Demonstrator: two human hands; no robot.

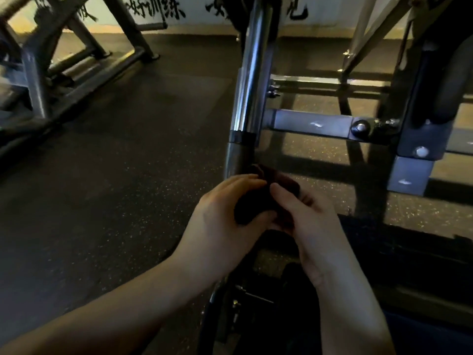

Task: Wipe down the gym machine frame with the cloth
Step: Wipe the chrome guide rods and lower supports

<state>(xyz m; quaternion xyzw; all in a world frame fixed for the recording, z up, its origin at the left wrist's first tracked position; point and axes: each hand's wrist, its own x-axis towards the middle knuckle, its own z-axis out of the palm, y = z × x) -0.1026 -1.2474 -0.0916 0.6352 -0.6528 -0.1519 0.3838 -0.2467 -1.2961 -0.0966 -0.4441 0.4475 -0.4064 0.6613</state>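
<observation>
Two bare forearms come in from the bottom edge and meet at the middle. The left hand (pixel 225 221) is curled round a dark, bunched cloth (pixel 271 179), thumb underneath and fingers over the top. The right hand (pixel 312 226) pinches the same cloth from the other side, its thumb pointing up against the fabric. Both hands are closed on it, knuckles facing the camera. Beneath the wrists lie dark machine parts that are too shadowed to make out.

The top of the cloth sits just beside the lower end of the upright post (pixel 252 73) of the machine frame (pixel 419 139). I cannot tell whether it touches the metal. The post is chrome above and has a duller grey sleeve (pixel 236 160) at its foot.

A blue-grey crossbar (pixel 307 123) runs right from the post to a bolted bracket. It carries a small white mark, and the bracket foot (pixel 409 175) carries another. Both are too small to read. This right side is crowded with bars, bolts and hard shadows.

Left of the post the dark speckled rubber floor (pixel 115 175) lies open, reaching across to a second machine (pixel 38 80) near the left edge.

On the pale wall (pixel 107 6) at the back are black brush characters, cut off by the top edge. Two of them read 训练, and the rest are not legible.
</observation>
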